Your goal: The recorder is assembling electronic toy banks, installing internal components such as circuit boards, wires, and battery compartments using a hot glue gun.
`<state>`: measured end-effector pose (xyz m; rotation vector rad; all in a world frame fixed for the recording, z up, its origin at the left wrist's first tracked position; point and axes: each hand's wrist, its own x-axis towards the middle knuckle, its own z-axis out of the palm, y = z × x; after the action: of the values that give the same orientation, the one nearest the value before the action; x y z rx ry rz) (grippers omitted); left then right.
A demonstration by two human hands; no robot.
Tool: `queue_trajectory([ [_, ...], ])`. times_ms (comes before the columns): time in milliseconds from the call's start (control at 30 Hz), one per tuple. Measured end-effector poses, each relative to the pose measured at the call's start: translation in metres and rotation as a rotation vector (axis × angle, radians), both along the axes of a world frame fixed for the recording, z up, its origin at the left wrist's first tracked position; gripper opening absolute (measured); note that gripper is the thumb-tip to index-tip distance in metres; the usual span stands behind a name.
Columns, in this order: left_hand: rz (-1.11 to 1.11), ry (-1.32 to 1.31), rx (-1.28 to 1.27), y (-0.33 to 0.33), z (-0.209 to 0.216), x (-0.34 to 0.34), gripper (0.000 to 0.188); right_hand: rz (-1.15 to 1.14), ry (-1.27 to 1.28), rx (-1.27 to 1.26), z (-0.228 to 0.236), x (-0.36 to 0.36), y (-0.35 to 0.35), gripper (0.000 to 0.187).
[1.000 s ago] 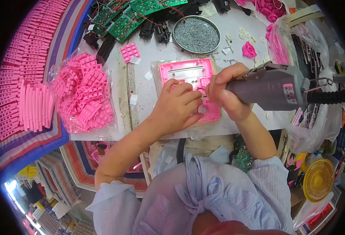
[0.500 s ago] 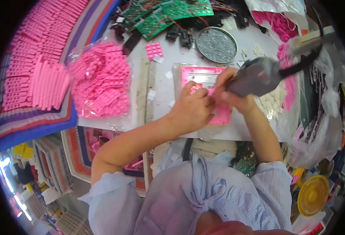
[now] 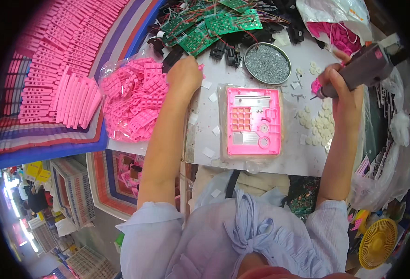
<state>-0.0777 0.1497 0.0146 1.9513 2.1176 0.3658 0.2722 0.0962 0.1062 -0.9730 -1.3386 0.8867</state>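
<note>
Your pink casing [image 3: 254, 122] lies on clear plastic [image 3: 223, 116] on the counter [image 3: 302, 158]. To its right, your right hand [image 3: 340, 86] is wrapped around a grey power screwdriver [image 3: 363, 69]; far left, your left hand [image 3: 185, 76] is at a small pink part [image 3: 201, 67], its grip impossible to tell. Beyond sit a dish [image 3: 267, 83] of screws [image 3: 266, 63] and green circuit boards [image 3: 233, 23]; bagged pink keypads [image 3: 135, 104] lie left, white discs [image 3: 323, 125] right. Patterned crates [image 3: 73, 188] stand near left.

Worn on the head, one wide fisheye camera looks steeply down at close range, with the table [image 3: 302, 159] across its upper middle and the wearer's shirt [image 3: 200, 235] filling the bottom.
</note>
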Motion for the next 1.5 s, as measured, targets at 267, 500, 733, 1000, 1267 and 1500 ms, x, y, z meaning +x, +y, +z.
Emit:
queue_trajectory([
  [267, -0.248, -0.659, 0.367, -0.119, 0.035, 0.046, 0.023, 0.282, -0.069, -0.076, -0.03, -0.063, -0.1, 0.026],
  [500, -0.363, -0.672, 0.288, -0.194, 0.032, 0.078, 0.051, 0.402, -0.124, -0.466, -0.058, -0.101, -0.099, 0.023],
  [733, -0.326, -0.84, -0.018, -0.224, 0.032, 0.049, 0.057, 0.537, -0.405, -0.217, -0.049, -0.088, -0.057, 0.027],
  [1000, -0.333, -0.691, 0.103, -0.204, 0.014, 0.031, 0.028, 0.765, -0.909, 0.044, -0.067, -0.11, 0.001, 0.028],
  [1267, -0.386, -0.665, 0.153, -0.19, 0.004, 0.037, 0.025, 0.745, -0.978, 0.149, -0.067, -0.105, 0.008, 0.033],
  [1500, -0.273, -0.546, 0.219, -0.174, 0.029, 0.001, 0.022, 0.558, -1.16, 0.346, -0.06, -0.092, -0.053, 0.077],
])
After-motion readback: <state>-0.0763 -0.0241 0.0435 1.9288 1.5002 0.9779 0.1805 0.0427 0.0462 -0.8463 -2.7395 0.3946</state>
